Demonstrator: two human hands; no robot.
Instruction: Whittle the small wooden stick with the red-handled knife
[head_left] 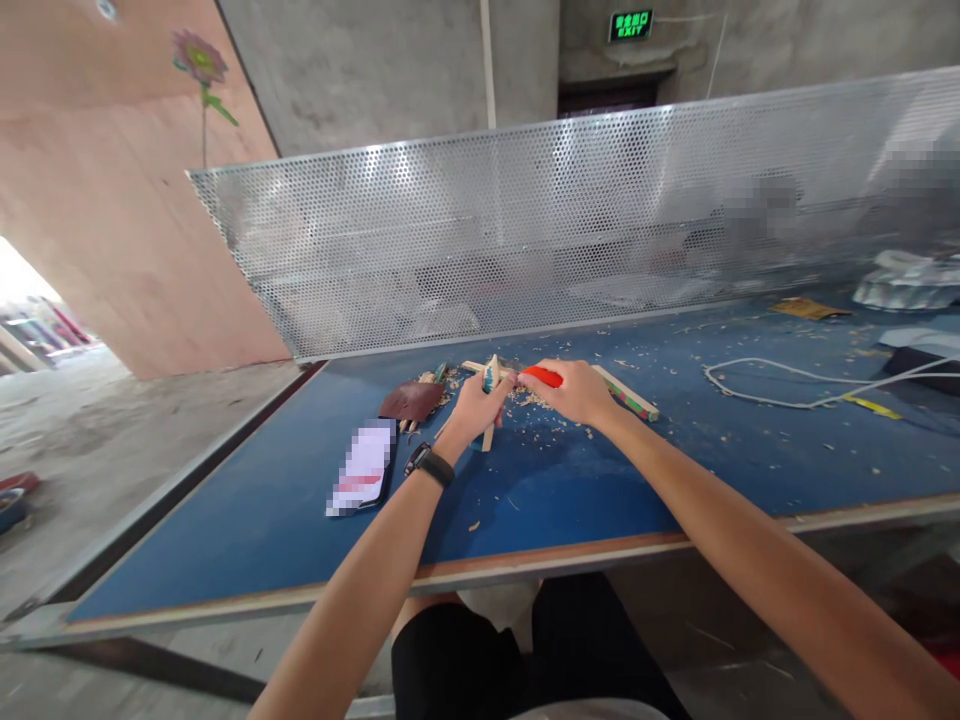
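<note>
Over the blue tabletop, my left hand is closed round a piece of wood with pale and teal faces. Its lower end sticks out beneath my palm. My right hand grips a knife by its orange handle, close against the left thumb. Fingers hide the blade. Pale wood shavings lie scattered under and around both hands. Beyond my right wrist rests a wooden strip with a green and red patterned side.
Left of my hands are a brown, leather-like piece over some sticks and a phone with a lit screen. A perforated metal panel stands along the back edge. To the right lie a white cord and a yellow strip.
</note>
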